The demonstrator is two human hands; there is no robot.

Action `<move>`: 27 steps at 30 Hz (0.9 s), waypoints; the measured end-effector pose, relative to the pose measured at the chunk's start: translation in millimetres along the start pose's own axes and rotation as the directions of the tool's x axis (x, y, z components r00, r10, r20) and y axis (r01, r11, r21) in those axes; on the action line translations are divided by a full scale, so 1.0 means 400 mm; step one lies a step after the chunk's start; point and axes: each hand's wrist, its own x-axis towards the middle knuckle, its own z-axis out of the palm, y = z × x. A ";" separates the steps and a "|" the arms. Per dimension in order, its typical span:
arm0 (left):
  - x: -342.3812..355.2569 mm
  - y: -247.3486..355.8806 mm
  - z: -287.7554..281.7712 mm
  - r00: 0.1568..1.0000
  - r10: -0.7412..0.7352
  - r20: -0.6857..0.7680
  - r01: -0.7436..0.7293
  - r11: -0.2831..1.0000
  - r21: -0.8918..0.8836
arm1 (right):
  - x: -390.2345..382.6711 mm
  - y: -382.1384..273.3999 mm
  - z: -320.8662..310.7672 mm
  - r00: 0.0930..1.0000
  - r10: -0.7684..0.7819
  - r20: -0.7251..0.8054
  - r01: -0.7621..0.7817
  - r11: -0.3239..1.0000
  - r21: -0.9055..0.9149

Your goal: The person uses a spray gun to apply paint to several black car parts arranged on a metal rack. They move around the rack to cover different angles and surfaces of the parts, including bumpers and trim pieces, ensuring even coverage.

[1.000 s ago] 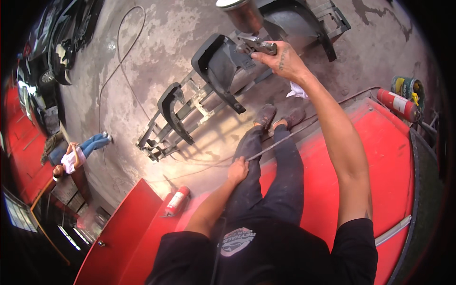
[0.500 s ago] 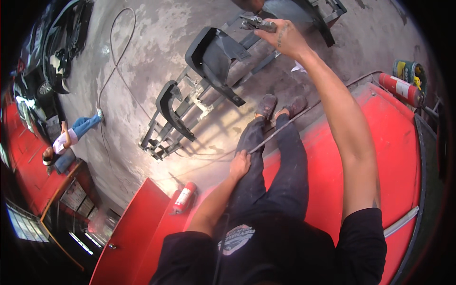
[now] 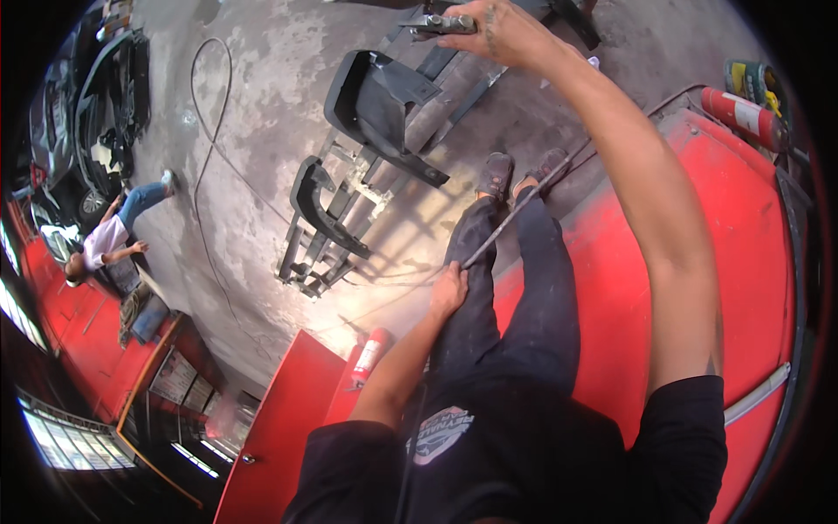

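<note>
At the top of the head view my right hand is closed around a metal spray gun, arm stretched far forward. My left hand rests by my left thigh, its fingers closed on a thin grey hose. The hose slants up past my shoes toward the right. Beyond my feet, a large dark curved panel and a smaller dark curved panel sit on a metal frame rack. The spray gun is above the far part of the rack, apart from the large panel.
Red fire extinguishers stand at the lower left and far right, the latter beside a bucket. A red bench-like surface lies at my right. A looped hose crosses the floor. Another person sits at left, near a dark car.
My right hand has moved up and left with the spray gun. My left hand stays on the hose. The seated person at left has shifted posture, and the whole view has moved slightly.
</note>
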 end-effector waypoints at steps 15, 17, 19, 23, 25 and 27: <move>0.004 0.023 -0.011 0.998 -0.030 0.048 0.029 0.999 0.014 | -0.037 0.033 0.015 0.989 -0.138 -0.049 0.134 0.987 -0.087; 0.003 0.017 -0.008 0.997 -0.047 0.056 0.047 0.999 0.014 | -0.004 -0.006 0.004 0.993 -0.119 0.026 0.121 0.990 -0.068; 0.013 0.020 -0.009 0.994 -0.068 0.083 0.067 0.998 0.014 | -0.002 -0.007 -0.007 0.978 -0.196 0.066 0.198 0.980 -0.021; 0.011 0.025 -0.008 0.998 -0.019 0.054 0.019 1.000 0.009 | -0.080 -0.018 -0.048 0.963 -0.183 0.197 0.209 0.971 -0.120; 0.005 0.015 -0.003 0.999 -0.024 0.031 0.024 1.000 0.004 | -0.109 -0.052 -0.076 0.933 -0.101 0.345 0.147 0.983 -0.110; 0.005 0.020 -0.006 0.999 -0.026 0.030 0.026 1.000 0.002 | -0.135 -0.044 -0.081 0.959 -0.097 0.268 0.135 0.982 -0.130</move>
